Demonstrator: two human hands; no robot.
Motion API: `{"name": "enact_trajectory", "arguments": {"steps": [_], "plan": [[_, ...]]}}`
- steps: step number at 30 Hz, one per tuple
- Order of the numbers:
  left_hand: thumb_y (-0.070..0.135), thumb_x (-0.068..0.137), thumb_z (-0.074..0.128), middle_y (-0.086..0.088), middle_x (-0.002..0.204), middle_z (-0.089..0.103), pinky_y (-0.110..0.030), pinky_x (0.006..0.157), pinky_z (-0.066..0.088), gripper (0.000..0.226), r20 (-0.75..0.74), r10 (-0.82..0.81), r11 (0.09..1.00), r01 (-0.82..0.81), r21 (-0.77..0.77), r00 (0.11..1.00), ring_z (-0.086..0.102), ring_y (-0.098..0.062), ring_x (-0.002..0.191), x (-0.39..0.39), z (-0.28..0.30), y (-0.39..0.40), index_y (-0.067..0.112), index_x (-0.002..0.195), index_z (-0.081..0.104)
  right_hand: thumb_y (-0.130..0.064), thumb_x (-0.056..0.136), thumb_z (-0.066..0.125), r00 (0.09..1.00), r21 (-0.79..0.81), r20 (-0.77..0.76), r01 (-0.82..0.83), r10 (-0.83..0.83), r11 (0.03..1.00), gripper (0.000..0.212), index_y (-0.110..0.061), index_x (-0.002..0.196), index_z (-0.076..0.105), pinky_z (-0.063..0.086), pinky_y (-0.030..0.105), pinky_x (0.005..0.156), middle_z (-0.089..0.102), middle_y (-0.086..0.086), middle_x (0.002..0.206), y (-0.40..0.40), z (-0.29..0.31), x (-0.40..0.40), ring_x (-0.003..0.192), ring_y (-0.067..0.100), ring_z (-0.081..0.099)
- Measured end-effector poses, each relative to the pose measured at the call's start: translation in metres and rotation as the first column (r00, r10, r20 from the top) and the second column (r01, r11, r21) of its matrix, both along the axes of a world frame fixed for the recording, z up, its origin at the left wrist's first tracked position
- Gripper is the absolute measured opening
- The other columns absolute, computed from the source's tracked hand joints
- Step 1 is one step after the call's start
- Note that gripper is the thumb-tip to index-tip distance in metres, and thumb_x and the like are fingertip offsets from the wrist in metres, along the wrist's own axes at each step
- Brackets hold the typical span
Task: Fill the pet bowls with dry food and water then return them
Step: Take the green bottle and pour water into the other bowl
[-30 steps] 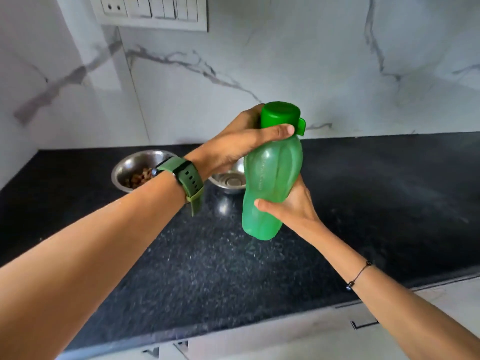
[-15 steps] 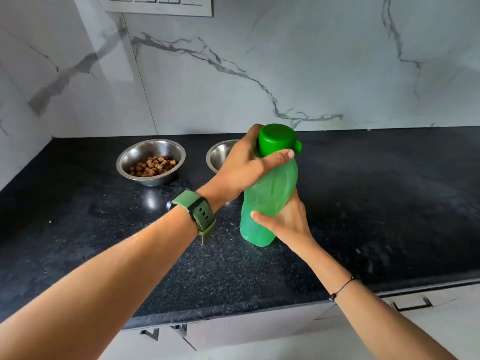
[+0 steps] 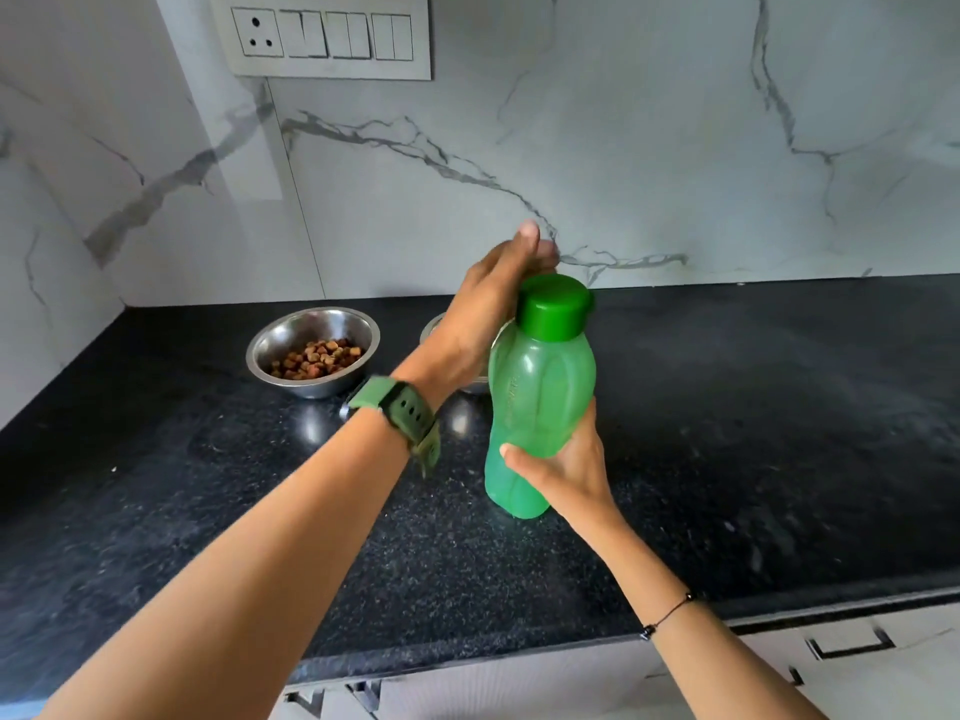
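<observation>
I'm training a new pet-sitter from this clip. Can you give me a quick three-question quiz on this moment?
1. True or false: the cap of the translucent green plastic bottle is off.
2. What does the round steel bowl left of the watch-wearing left hand hold?
A. Water
B. Brown kibble
C. Nothing
3. Fill in: the right hand grips the bottle's ____ half.

Key: 1 false, the dark green cap is on; 2 B; 3 lower.

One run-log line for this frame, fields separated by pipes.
right hand grips green bottle | left hand behind cap, cap on | kibble bowl filled | second bowl mostly hidden
</observation>
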State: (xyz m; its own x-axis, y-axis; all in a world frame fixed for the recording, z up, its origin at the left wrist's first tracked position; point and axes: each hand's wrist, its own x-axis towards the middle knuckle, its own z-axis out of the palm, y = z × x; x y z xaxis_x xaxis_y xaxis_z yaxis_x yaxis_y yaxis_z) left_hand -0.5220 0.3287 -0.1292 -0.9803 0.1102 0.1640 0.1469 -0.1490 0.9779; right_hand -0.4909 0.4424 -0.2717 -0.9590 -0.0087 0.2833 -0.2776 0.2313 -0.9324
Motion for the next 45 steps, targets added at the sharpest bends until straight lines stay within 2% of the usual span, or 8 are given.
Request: {"name": "enact_trajectory", "arguments": {"steps": [8,15,19,23,27,32,39,45], "plan": [[0.036,0.097,0.039,-0.018,0.071,0.069,-0.028,0.064,0.051,0.047,0.065,-0.117,0.99,0.122,-0.069,0.991,0.062,-0.026,0.063,-0.01,0.005,0.008,0.009,0.066,0.061,-0.042,0.048,0.076,0.999,0.005,0.031,0.01,-0.01,1.0,0.074,-0.036,0.113,0.041,0.049,0.017,0.086,0.061,-0.006,0.112,0.001,-0.001,-0.001,0.104,0.003,0.06],[0.042,0.093,0.038,0.001,0.101,0.058,-0.024,0.085,0.035,0.033,-0.157,0.32,0.921,-0.345,-0.182,0.934,0.052,-0.016,0.102,0.026,-0.019,0.029,0.014,0.106,0.049,-0.026,0.049,0.085,0.991,-0.058,0.131,0.0,0.007,0.998,0.088,-0.02,0.125,0.042,0.052,0.033,0.088,0.064,0.0,0.112,0.001,-0.009,-0.008,0.104,0.006,0.063],[0.032,0.088,0.04,-0.001,0.118,0.047,-0.02,0.096,0.036,0.028,-0.256,0.384,0.901,-0.42,-0.105,0.887,0.046,-0.009,0.111,0.052,-0.039,0.031,0.02,0.113,0.04,-0.047,0.052,0.07,0.994,-0.07,0.11,-0.013,0.02,0.997,0.086,-0.011,0.125,0.043,0.046,0.009,0.074,0.061,-0.01,0.101,-0.006,-0.002,-0.008,0.087,-0.016,0.058],[0.032,0.085,0.043,0.001,0.097,0.058,-0.024,0.086,0.041,0.015,-0.222,0.395,0.91,-0.413,-0.039,0.891,0.052,-0.009,0.091,0.031,-0.021,0.008,0.021,0.092,0.052,-0.03,0.051,0.08,0.991,-0.089,0.131,0.015,-0.004,0.996,0.092,-0.014,0.131,0.039,0.052,0.04,0.092,0.063,0.006,0.118,0.0,-0.009,-0.005,0.109,0.016,0.063],[0.029,0.097,0.038,-0.005,0.074,0.064,-0.025,0.067,0.047,0.035,0.054,-0.061,0.998,0.06,0.031,0.997,0.06,-0.019,0.071,-0.03,0.026,0.001,0.012,0.077,0.061,-0.032,0.052,0.079,0.991,-0.041,0.132,0.038,-0.032,0.998,0.089,-0.01,0.129,0.041,0.05,0.049,0.094,0.063,0.009,0.117,0.003,-0.013,-0.005,0.109,0.021,0.062],[0.027,0.097,0.026,-0.014,0.069,0.073,-0.026,0.066,0.051,0.06,0.201,-0.663,0.724,0.686,-0.074,0.721,0.067,-0.021,0.062,-0.048,0.037,0.007,0.0,0.07,0.071,-0.031,0.052,0.079,0.991,-0.033,0.125,0.048,-0.043,0.998,0.089,-0.01,0.129,0.04,0.05,0.045,0.095,0.063,0.005,0.116,0.003,-0.015,-0.007,0.108,0.017,0.062],[0.023,0.096,0.04,-0.009,0.055,0.062,-0.013,0.045,0.042,0.043,0.119,-0.043,0.996,0.052,-0.073,0.992,0.051,-0.009,0.04,-0.006,0.031,0.017,0.006,0.063,0.06,-0.024,0.055,0.081,0.993,-0.032,0.119,0.022,-0.018,0.999,0.087,-0.008,0.13,0.04,0.051,0.04,0.094,0.063,0.009,0.118,0.005,-0.019,-0.01,0.111,0.022,0.061],[0.026,0.089,0.052,0.009,0.135,0.052,-0.026,0.111,0.032,0.04,-0.001,0.105,0.992,-0.105,-0.068,0.994,0.045,-0.005,0.128,0.061,-0.001,0.008,0.024,0.129,0.054,0.008,0.066,0.077,0.995,0.045,0.094,0.015,-0.02,0.999,0.068,-0.022,0.119,0.046,0.052,0.014,0.082,0.061,-0.014,0.104,0.001,-0.023,-0.016,0.101,0.004,0.062]]}}
